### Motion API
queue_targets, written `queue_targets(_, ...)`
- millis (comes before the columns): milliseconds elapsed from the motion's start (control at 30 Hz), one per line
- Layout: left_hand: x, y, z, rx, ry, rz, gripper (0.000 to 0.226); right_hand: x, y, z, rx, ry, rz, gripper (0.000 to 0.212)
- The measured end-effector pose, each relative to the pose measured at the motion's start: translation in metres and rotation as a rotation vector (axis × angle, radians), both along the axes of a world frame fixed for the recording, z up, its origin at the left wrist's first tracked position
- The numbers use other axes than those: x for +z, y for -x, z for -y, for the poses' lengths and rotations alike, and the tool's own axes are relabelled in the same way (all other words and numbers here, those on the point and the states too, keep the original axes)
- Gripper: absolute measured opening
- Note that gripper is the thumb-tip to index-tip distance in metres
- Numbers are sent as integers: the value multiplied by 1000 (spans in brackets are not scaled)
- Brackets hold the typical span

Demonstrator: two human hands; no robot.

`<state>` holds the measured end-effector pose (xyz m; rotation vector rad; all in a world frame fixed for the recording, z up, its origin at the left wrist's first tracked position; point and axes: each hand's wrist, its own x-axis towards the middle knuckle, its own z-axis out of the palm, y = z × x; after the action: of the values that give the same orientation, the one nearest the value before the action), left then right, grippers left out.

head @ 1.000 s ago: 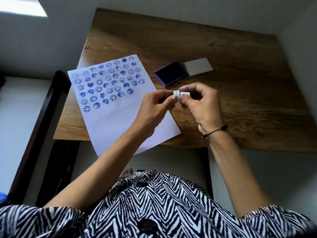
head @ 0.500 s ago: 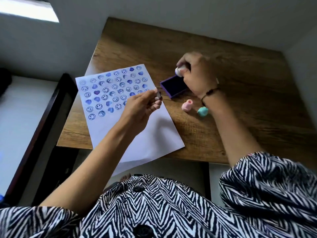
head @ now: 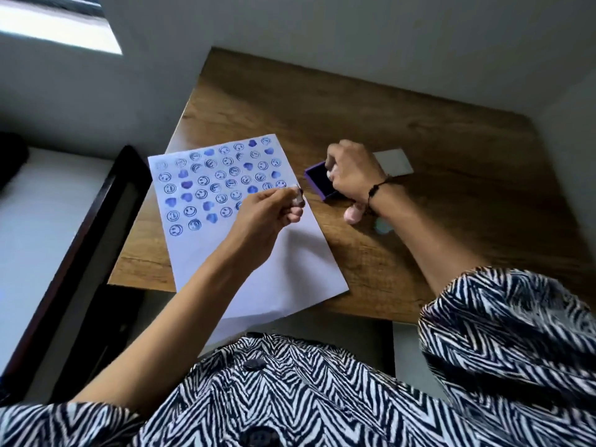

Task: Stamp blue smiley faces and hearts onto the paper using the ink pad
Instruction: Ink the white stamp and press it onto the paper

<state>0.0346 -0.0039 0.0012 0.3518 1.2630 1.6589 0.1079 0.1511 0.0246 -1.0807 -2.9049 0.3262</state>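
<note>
A white sheet of paper (head: pixel 290 253) lies on the wooden table (head: pixel 435 124), its upper half covered with rows of blue smiley faces and hearts. My left hand (head: pixel 267 214) hovers over the sheet's right side, pinching a small white cap (head: pixel 298 195) between its fingertips. The purple ink pad (head: pixel 317 177) sits open just right of the sheet. My right hand (head: pixel 353 172) is over the pad, closed on a stamp that its fingers almost hide.
The pad's grey lid (head: pixel 395 161) lies behind my right hand. A pink stamp (head: pixel 353 214) and a teal stamp (head: pixel 383 226) stand on the table by my right wrist. A dark chair frame (head: pixel 96 204) stands left of the table.
My hands came apart from a shared grip on the white stamp. The right hand carried it to the ink pad; the left stayed over the paper with the cap. The camera shifted.
</note>
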Motion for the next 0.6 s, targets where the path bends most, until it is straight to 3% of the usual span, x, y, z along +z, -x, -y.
queue_targets(133,2,3,7,-9,-21,-61,23,1,4,-4,-21,-1,-80,13)
queue_targets(300,-1,6,21,113,26,-150,15,0,3,-1,12,11,32,15)
queue_targets(400,-5,18,31,303,27,-283,10,12,5,6,-60,104,-218,12)
queue_targets(500,-11,27,40,412,29,-362,10,9,9,45,-137,383,-531,9)
queue_targets(600,-22,29,45,408,71,-413,18,-4,16,74,-184,597,-564,10)
